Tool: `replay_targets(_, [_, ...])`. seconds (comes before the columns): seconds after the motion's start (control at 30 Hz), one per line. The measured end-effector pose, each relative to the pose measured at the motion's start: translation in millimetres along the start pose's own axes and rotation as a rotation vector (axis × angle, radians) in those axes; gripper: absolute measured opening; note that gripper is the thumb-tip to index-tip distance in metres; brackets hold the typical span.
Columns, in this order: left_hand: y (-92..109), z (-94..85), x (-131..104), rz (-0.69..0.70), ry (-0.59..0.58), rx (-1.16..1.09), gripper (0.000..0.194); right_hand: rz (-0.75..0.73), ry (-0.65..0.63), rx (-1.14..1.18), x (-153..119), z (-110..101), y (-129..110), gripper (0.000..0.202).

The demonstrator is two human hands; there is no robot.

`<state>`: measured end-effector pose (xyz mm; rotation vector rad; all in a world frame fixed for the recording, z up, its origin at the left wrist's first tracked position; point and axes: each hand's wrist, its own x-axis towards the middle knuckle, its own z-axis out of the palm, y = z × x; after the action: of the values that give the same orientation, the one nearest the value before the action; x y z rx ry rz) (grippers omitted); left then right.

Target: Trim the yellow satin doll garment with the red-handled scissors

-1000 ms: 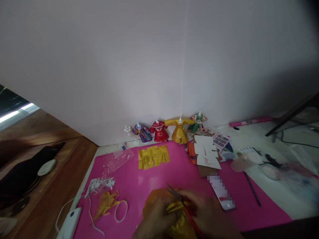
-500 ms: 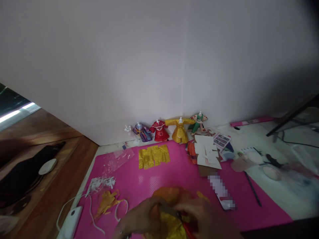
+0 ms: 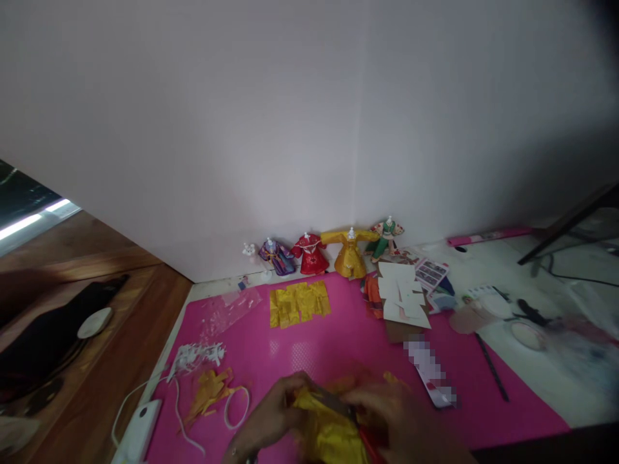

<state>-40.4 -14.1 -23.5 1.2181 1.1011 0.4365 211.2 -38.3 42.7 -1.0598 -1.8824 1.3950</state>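
Note:
My left hand [image 3: 278,412] is at the lower middle, its fingers closed on the left edge of a crinkled, shiny yellow sheet [image 3: 333,438]. My right hand [image 3: 394,409], blurred by motion, grips scissors [image 3: 336,404] with red handles. Their dark blades lie across the upper part of the sheet, pointing toward my left hand. Another piece of slit yellow sheet [image 3: 300,304] lies flat on the pink mat [image 3: 348,335] farther back. Orange-yellow scraps [image 3: 210,393] are heaped left of my left hand, beside a white ring [image 3: 236,408].
Miniature garments on small stands, including a red dress [image 3: 309,253] and a yellow robe [image 3: 352,251], line the wall. White cut paper [image 3: 401,293], a blurred-out card [image 3: 430,374] and a dark stick [image 3: 492,367] lie right. White shreds [image 3: 198,356] and a white cabled device [image 3: 138,432] are left.
Orange material behind my hands has dropped mostly out of sight. More of the scissor blades and the yellow sheet shows now, and my left hand has shifted slightly.

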Motion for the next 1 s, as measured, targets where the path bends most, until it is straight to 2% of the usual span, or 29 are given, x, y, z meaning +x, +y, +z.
replay_targets(0.1, [-4,3.6,0,0.001,0.046,-0.183,0.038,-0.005,0.033,0.003,1,1,2,0.036])
replay_targets(0.23, [-9,18.1,1,-0.098,0.331,-0.588,0.031,0.022,0.069,-0.042,5,3,2,0.034])
replay_targets(0.3, [-6,28.2,4,-0.103,0.377,-0.691,0.022,0.059,0.082,-0.068,6,6,2,0.036])
replay_targets(0.4, [6,42.9,8,-0.108,0.334,-0.752,0.014,0.131,0.111,-0.003,6,10,6,0.041])
replay_targets(0.47, [13,49.4,9,-0.146,0.283,-0.786,0.02,0.175,0.136,0.103,6,13,11,0.041])
replay_targets(0.6, [8,49.9,10,-0.183,0.162,-0.924,0.03,0.228,0.157,0.252,7,15,25,0.038])
replay_targets(0.7, [-3,44.4,12,-0.113,0.091,-0.964,0.036,0.236,0.182,0.289,9,12,35,0.041])
replay_targets(0.8, [-1,42.6,10,-0.011,0.065,-0.832,0.044,0.251,0.198,0.302,10,10,43,0.043])
replay_targets(0.9, [17,46.2,6,0.003,0.085,-0.726,0.045,0.256,0.212,0.331,12,7,50,0.041])
replay_targets(1.0, [35,52.1,3,-0.095,0.214,-0.701,0.04,0.266,0.229,0.337,14,4,53,0.04])
